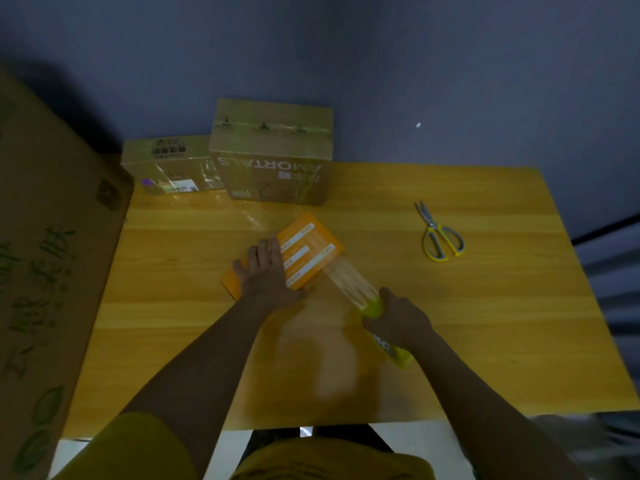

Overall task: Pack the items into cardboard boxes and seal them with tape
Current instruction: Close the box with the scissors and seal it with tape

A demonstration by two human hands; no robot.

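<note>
An orange box [311,247] lies flat near the middle of the wooden table [485,323], turned at an angle to the table's edges. Its upper face carries white label strips with print too small to read. The left hand [266,271] presses down on the box's near-left part with fingers straight and spread, the palm covering that corner. A band of clear tape [349,282] stretches from the box's right edge down to a yellow tape dispenser [372,308]. The right hand [398,322] grips the dispenser, fingers wrapped round it so that most of its body is hidden; only a yellow-green top and a yellow end below the wrist show.

At the table's far edge stand two sealed cardboard boxes. The taller one [277,157] bears the word AMORTALS upside down and shiny tape across its top. The lower box [166,164], touching it on the left, is wrapped in glossy tape with a barcode label that cannot be read. Scissors [438,233] with yellow and grey handles lie well apart on the right. A large cardboard carton [48,237] with green print leans in at the left, cut off by the frame. The scene is dim, and a blurred patch lies on the table between the forearms. The person's yellow clothing shows along the bottom edge.
</note>
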